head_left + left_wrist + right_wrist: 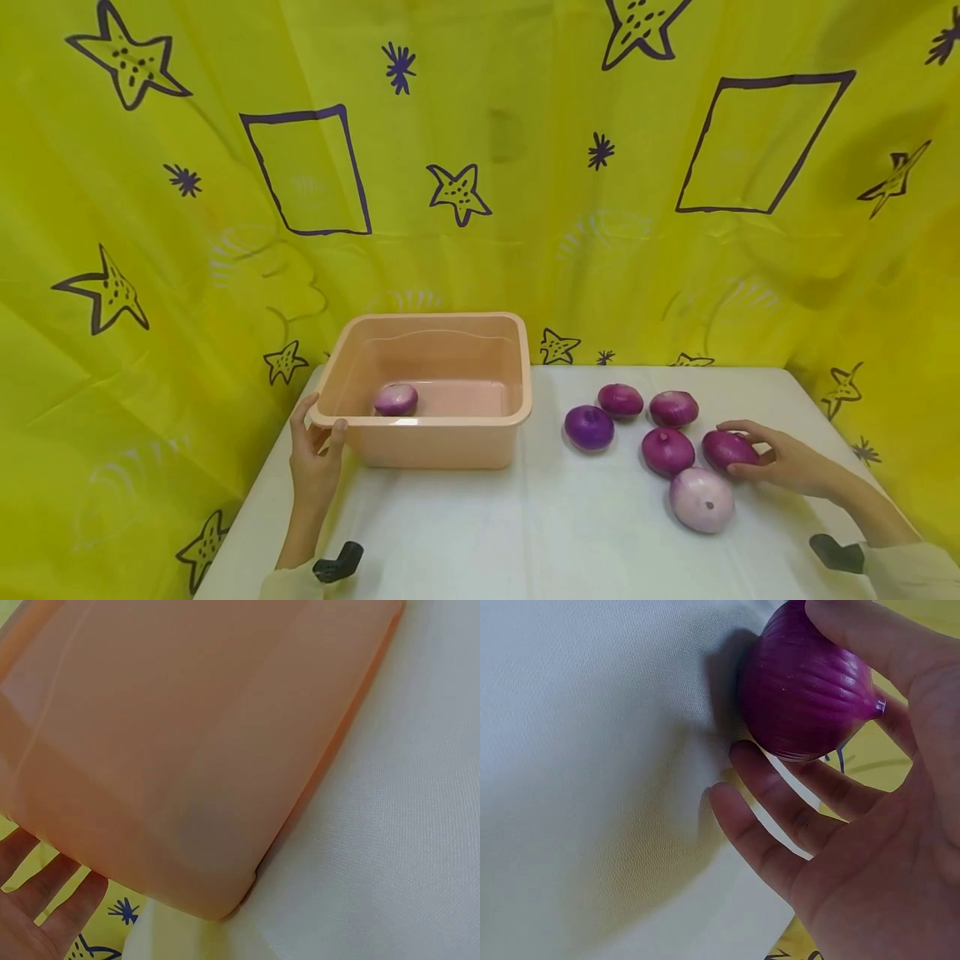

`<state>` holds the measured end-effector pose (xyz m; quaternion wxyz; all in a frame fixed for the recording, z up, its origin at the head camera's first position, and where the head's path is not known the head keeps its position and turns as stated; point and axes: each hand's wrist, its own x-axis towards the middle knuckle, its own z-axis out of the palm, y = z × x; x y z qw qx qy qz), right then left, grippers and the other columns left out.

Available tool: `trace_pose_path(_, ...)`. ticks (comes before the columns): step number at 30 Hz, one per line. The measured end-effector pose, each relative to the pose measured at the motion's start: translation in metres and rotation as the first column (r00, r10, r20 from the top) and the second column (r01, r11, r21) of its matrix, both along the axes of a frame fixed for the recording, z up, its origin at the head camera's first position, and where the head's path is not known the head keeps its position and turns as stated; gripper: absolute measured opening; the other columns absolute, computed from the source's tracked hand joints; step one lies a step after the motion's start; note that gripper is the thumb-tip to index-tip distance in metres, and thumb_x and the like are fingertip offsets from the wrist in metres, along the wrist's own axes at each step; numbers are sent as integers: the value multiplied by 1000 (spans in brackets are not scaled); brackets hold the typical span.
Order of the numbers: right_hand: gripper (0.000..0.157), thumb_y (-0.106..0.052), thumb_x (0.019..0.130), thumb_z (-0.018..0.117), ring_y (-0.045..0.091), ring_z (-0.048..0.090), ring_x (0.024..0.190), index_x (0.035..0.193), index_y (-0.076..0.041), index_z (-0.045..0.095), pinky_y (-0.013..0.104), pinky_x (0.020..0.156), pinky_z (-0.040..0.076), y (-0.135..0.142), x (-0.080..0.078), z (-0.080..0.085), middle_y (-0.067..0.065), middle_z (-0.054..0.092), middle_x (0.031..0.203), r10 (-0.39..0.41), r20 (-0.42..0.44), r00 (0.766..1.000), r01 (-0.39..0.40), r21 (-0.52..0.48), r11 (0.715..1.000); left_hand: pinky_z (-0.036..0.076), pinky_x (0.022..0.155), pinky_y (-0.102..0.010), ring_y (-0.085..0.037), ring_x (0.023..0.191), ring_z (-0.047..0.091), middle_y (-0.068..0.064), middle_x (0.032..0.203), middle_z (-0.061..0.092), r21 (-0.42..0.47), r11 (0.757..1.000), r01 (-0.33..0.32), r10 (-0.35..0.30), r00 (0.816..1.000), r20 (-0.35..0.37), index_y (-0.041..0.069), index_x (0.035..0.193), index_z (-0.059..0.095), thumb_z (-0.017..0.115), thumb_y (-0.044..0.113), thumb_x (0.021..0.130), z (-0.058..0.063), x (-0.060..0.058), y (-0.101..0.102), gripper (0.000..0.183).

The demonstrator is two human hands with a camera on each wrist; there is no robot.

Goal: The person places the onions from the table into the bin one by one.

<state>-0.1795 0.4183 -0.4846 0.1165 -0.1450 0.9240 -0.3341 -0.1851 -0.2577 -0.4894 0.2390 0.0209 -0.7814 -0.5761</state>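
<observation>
My left hand (315,467) grips the front left corner of a peach plastic basin (435,446), thumb at the front rim and fingers along the side. In the left wrist view, several fingers (79,904) touch the basin's wall (187,750); the thumb is out of sight. One onion (396,400) lies inside the basin. At the right, my right hand (787,458) holds a dark red onion (729,450) between thumb and fingers, low at the tabletop. The right wrist view shows this onion (806,690) up close, with the lower fingers spread apart from it.
Left of the held onion are a red onion (667,452) and a pale onion (702,500). Farther back lie two red onions (620,401) (674,409) and a violet one (589,428). A white cloth covers the table (525,533); a yellow patterned curtain (510,275) hangs behind.
</observation>
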Motion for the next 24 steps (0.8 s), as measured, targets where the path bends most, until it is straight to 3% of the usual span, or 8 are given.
trace_pose_path(3,63,-24,93,76,13,65,85,143,0,46,25,73,54,0,0,0,34,57,128,-3,-1,1000,3,4,1000,46,84,-5,-32,125,56,-16,162,37,-2,1000,0,0,1000,4,18,158,27,61,17,103,-1,0,0,65)
trace_pose_path(10,62,-22,94,75,23,68,92,143,0,46,25,74,55,0,0,0,38,55,131,1,-1,1000,-1,-17,1000,47,87,-7,-25,122,56,-13,161,39,1,1000,-7,7,1000,-9,20,158,29,60,17,104,0,1,1,62)
trace_pose_path(17,62,-22,93,76,35,66,101,142,1,47,24,74,55,-1,-2,1,35,57,130,4,4,1000,-4,-16,1000,46,85,-5,-36,125,56,-18,161,38,8,1000,2,-2,1000,-13,18,158,28,60,17,104,2,1,1,63)
trace_pose_path(21,59,-23,93,76,23,66,97,141,-1,50,24,73,56,0,-6,5,30,62,127,16,-1,1000,-16,-5,1000,47,85,-6,-39,126,56,-17,162,37,13,1000,7,-6,1000,-24,18,158,28,60,16,104,2,1,1,63)
trace_pose_path(24,55,-22,92,78,12,66,89,138,-3,54,24,73,56,1,-8,9,26,65,122,30,-54,998,-30,4,1000,47,84,-7,-42,128,55,-17,162,37,14,1000,10,-10,1000,-30,18,158,29,60,16,104,1,2,1,62)
